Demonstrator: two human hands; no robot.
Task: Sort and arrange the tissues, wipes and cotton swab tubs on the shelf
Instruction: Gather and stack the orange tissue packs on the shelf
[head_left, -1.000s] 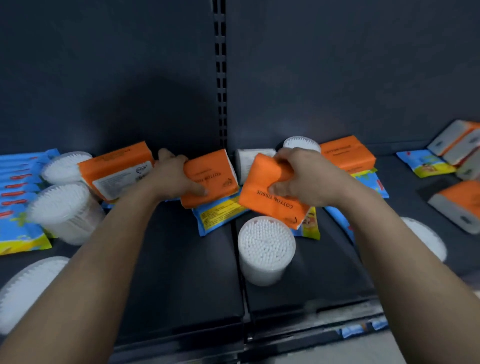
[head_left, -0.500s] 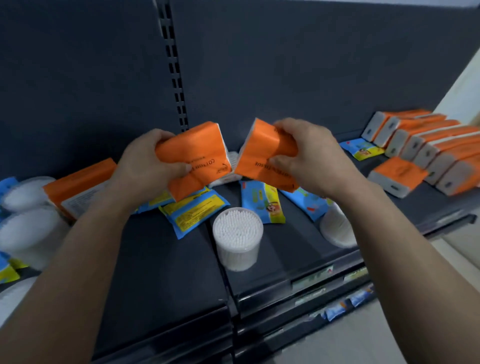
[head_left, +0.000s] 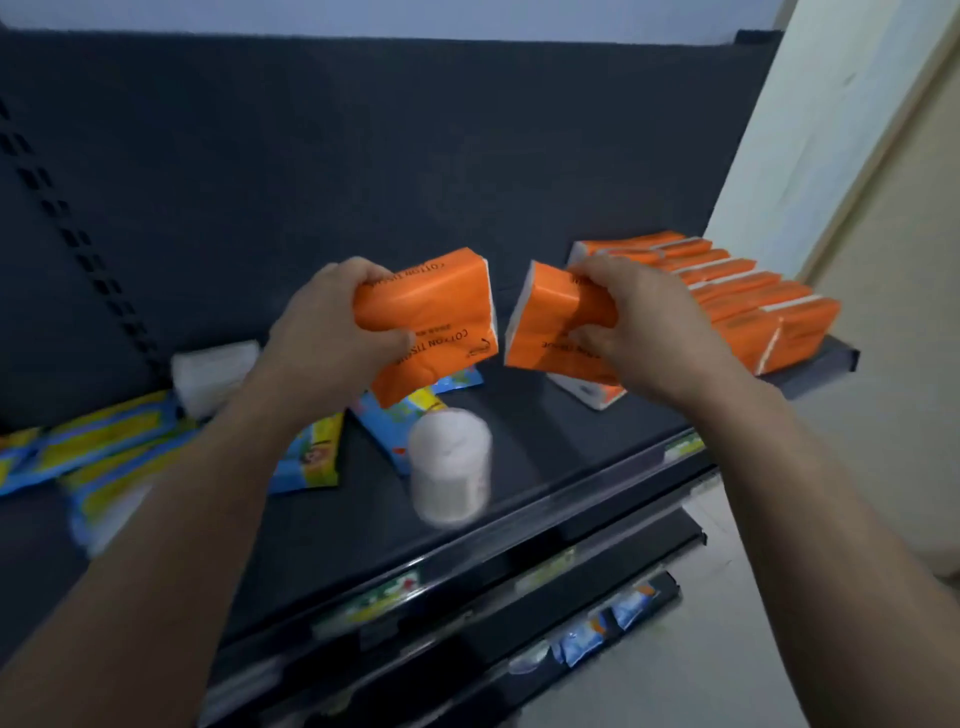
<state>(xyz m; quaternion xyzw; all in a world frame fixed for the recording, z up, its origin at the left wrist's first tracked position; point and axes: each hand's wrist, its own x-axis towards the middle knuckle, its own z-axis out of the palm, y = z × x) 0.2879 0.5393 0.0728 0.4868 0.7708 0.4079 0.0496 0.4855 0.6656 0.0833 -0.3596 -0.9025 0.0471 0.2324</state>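
Your left hand grips one orange tissue pack and your right hand clasps a second pack, both above the middle of the shelf. Stand them on edge against the near end of the orange row at its right end.

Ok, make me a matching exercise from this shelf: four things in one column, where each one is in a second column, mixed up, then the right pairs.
Things:
1. cotton swab tub
2. row of orange tissue packs
3. blue and yellow wipes
4. tissue pack in the left hand

Places:
A. lying flat on the left of the shelf
B. held up above the shelf
C. standing alone near the front edge
D. lined up at the right end

Pairs: 1-C, 2-D, 3-A, 4-B.
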